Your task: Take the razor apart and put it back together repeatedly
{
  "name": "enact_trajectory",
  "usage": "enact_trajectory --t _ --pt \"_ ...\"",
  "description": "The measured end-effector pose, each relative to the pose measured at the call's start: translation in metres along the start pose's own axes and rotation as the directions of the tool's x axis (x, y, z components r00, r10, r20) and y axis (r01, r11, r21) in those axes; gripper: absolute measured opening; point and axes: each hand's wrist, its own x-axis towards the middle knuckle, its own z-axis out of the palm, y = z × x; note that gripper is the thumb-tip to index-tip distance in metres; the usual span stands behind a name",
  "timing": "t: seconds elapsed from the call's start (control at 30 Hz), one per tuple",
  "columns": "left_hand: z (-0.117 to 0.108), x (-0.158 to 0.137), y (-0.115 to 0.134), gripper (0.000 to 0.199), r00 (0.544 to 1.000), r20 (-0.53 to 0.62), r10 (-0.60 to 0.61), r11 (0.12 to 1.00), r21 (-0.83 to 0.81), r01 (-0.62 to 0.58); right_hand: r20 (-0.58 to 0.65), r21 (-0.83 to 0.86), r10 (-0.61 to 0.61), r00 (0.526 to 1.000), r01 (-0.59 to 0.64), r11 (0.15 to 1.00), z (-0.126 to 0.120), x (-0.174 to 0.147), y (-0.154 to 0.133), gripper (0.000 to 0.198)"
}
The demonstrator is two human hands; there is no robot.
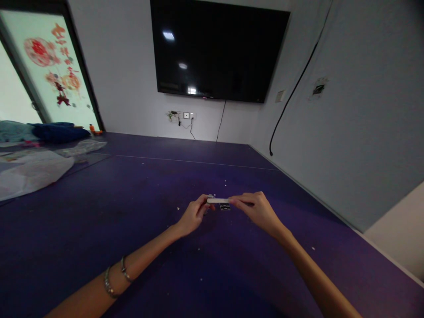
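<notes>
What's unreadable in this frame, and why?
All in the head view:
Pale strip: right end, covered by fingers of the right hand.
Small dark piece just below it: markings too small; the strip seems to hide its upper part.
Left hand: fingertip contact, too small and blurred.
Wall-mounted TV: upper left corner, cut off by the top edge.

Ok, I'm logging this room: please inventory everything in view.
Flat strip: 1, whitish, between hands
Small rectangular piece: 1, black, near strip
Tiny scraps: several, whitish, on surface
Broad flat surface: 1, purple, foreground
Rectangular television: 1, black, wall
Thick cable: 1, black, right wall
Thin cords: several, dark, below television
Wall plates: several, white, walls
Glass door: 1, pale, red decorations, left
Soft cloths: 2, blue, left
Plastic sheeting: count unclear, whitish, left
Small object: 1, orange, by door
Metal bracelets: 2, silver, left forearm
Left hand: 1, bare, strip's left
Right hand: 1, bare, strip's right
</notes>
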Motion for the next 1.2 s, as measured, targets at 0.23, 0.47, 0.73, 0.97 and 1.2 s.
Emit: enact_trajectory --t 0.23,0.47,0.73,0.97,1.2 --pt "0.0 0.0 0.002 0.025 1.0 0.005 -0.004 1.0 -0.005 0.004 0.005 0.013 -0.008 1.0 0.007 1.0 -0.002 0.0 0.002 0.029" --pt "0.001 0.0 0.002 0.026 1.0 -0.005 -0.008 1.0 -0.013 0.008 0.018 0.063 0.027 0.999 -0.028 0.998 -0.005 0.0 0.002 0.028" --pt "0.002 0.0 0.0 0.026 1.0 -0.025 0.002 1.0 -0.027 -0.002 0.048 0.146 0.127 0.991 -0.132 0.98 0.0 -0.001 0.01 0.032" --pt "0.002 0.003 -0.003 0.021 0.993 -0.069 -0.094 0.979 -0.189 0.079 0.21 0.327 0.103 0.972 -0.169 0.93 -0.001 -0.001 0.005 0.029" --pt "0.009 0.006 -0.003 0.023 0.973 0.001 -0.233 0.86 -0.467 0.206 0.394 0.778 0.267 0.879 -0.474 0.413 0.023 -0.009 -0.023 0.028"
